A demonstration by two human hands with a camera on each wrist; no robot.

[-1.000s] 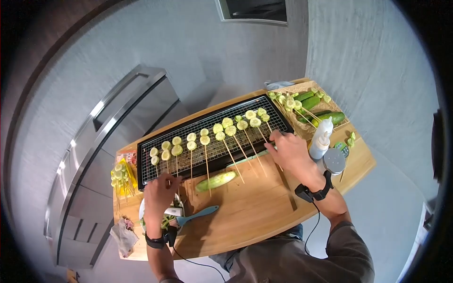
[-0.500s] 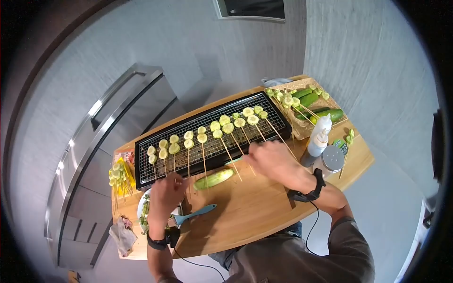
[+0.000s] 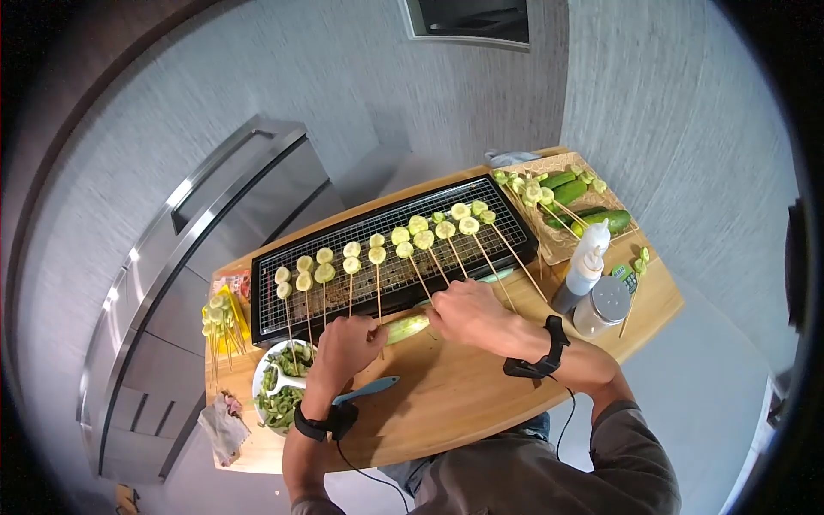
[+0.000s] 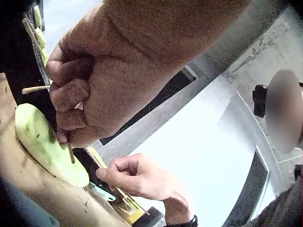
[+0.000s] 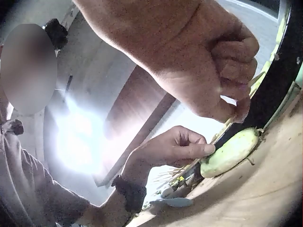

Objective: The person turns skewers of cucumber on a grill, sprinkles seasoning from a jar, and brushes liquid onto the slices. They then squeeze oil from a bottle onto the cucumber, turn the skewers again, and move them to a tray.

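Observation:
My left hand (image 3: 343, 350) is at the grill's front edge, fingers curled and thumb pinching the thin stick of a cucumber-slice skewer (image 3: 378, 257); the stick's end pokes out below the fingers in the left wrist view. To its right, my right hand (image 3: 474, 316) has curled fingers and pinches the lower stick of another skewer (image 3: 417, 273), mostly hidden by the hand. Several similar skewers lie in a row across the black grill (image 3: 360, 221), slices on the mesh, sticks toward me. Just beneath the hands, a pale green peeled cucumber (image 3: 406, 329) rests on the wooden table.
Left of my hands stands a white bowl (image 3: 258, 375) of chopped greens, beside a blue-handled brush (image 3: 375, 386). A yellow tray (image 3: 243, 328) bears more skewers. At right are a squeeze bottle (image 3: 585, 266), a shaker (image 3: 603, 302) and a tray (image 3: 562, 249) with whole cucumbers.
My right hand has moved left from the grill's right end to its middle. My left hand has shifted right, away from above the bowl, so the hands are closer together.

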